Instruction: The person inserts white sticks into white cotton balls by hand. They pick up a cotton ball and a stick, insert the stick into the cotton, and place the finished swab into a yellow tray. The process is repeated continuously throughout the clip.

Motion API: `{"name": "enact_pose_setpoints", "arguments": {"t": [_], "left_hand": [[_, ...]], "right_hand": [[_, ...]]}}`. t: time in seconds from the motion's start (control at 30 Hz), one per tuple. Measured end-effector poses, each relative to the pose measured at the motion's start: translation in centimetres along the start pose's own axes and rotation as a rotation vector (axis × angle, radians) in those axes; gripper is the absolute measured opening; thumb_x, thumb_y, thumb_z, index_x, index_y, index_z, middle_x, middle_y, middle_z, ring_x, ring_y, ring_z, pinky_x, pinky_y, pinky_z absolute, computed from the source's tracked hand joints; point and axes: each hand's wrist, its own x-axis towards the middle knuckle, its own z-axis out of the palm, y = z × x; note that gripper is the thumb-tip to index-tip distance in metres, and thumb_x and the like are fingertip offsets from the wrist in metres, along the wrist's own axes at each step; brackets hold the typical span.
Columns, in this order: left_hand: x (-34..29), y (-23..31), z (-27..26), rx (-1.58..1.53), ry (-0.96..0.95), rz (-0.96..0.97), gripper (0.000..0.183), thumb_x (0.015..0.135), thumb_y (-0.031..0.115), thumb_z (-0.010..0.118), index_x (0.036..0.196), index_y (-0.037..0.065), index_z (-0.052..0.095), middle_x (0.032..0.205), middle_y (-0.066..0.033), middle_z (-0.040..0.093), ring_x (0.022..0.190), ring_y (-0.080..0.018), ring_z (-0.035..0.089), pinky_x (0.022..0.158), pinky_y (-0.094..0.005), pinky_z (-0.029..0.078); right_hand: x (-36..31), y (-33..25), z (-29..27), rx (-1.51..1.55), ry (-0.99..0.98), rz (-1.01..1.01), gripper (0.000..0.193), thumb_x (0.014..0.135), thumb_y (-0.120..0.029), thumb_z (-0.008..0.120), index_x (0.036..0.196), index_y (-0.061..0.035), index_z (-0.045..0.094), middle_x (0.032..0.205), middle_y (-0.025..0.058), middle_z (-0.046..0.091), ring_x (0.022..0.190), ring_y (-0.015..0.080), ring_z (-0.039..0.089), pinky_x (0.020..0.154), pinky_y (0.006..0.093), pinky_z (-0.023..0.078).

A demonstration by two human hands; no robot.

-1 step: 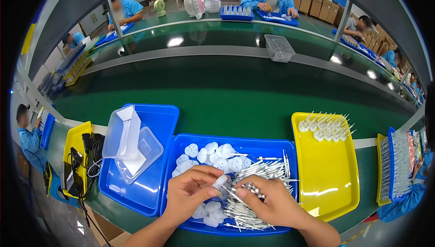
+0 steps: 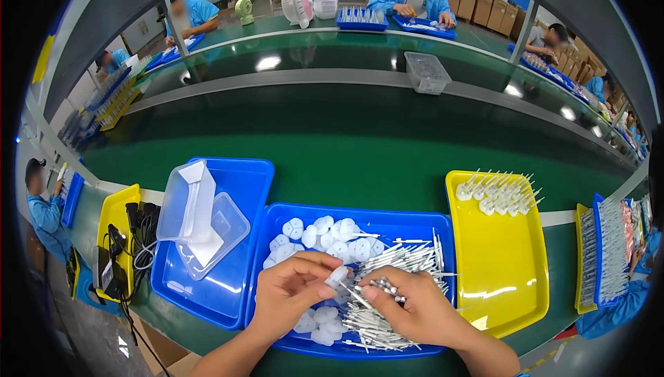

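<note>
Pinched between the thumb and fingers of my left hand (image 2: 296,292) is a white flower-shaped plastic piece (image 2: 337,277). My right hand (image 2: 415,304) is closed round several thin white rods (image 2: 387,287) with shiny metal ends. One of these rods points from its fingertips toward the plastic piece; I cannot tell whether they touch. Both hands are over a blue tray (image 2: 360,216). Loose white plastic pieces (image 2: 325,235) fill the tray's left part, and a heap of white rods (image 2: 377,325) covers its right part, partly hidden by my right hand.
To the right, a yellow tray (image 2: 501,266) holds joined pieces with upright rods (image 2: 494,194) at its far end. On the left, another blue tray (image 2: 214,304) carries a clear plastic box (image 2: 183,200) and lid. Black cables (image 2: 142,232) lie beyond it. Co-workers sit across the green bench (image 2: 311,142).
</note>
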Motion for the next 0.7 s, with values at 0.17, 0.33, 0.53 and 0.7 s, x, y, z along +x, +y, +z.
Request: {"name": "enact_pose_setpoints", "arguments": {"t": [0.17, 0.33, 0.53, 0.7], "left_hand": [[0.2, 0.4, 0.0, -0.077, -0.004, -0.125, 0.017, 0.087, -0.005, 0.069, 0.104, -0.004, 0.065, 0.122, -0.0198, 0.064, 0.107, -0.0233, 0.066, 0.094, -0.0355, 0.053], [0.4, 0.2, 0.4, 0.006, -0.016, -0.069, 0.022, 0.083, -0.009, 0.071, 0.103, -0.005, 0.065, 0.12, -0.0195, 0.063, 0.11, -0.0237, 0.065, 0.094, -0.0357, 0.055], [0.1, -0.2, 0.6, 0.201, -0.085, 0.144, 0.031, 0.078, -0.011, 0.076, 0.106, -0.005, 0.066, 0.12, -0.02, 0.061, 0.112, -0.0263, 0.063, 0.096, -0.0381, 0.054], [0.0, 0.0, 0.9, 0.127, -0.104, 0.059, 0.03, 0.08, -0.013, 0.072, 0.108, -0.005, 0.066, 0.12, -0.0202, 0.062, 0.112, -0.0263, 0.063, 0.096, -0.0386, 0.054]], "right_hand": [[0.0, -0.9, -0.2, 0.014, 0.006, 0.065, 0.02, 0.098, -0.019, 0.059, 0.102, -0.0001, 0.063, 0.07, 0.016, 0.067, 0.058, 0.03, 0.068, 0.052, 0.0372, 0.051], [-0.1, -0.1, 0.2, -0.046, 0.026, 0.045, 0.022, 0.097, -0.021, 0.06, 0.107, -0.0011, 0.06, 0.069, 0.0175, 0.066, 0.06, 0.0339, 0.068, 0.054, 0.0409, 0.051], [0.3, 0.2, 0.4, -0.035, -0.049, -0.009, 0.023, 0.097, -0.021, 0.061, 0.104, -0.0013, 0.054, 0.063, 0.019, 0.062, 0.059, 0.0393, 0.064, 0.054, 0.0459, 0.047], [0.0, 0.3, 0.5, -0.219, 0.006, -0.047, 0.021, 0.096, -0.02, 0.06, 0.104, -0.0012, 0.055, 0.057, 0.0176, 0.06, 0.053, 0.039, 0.062, 0.05, 0.0469, 0.047]]}}
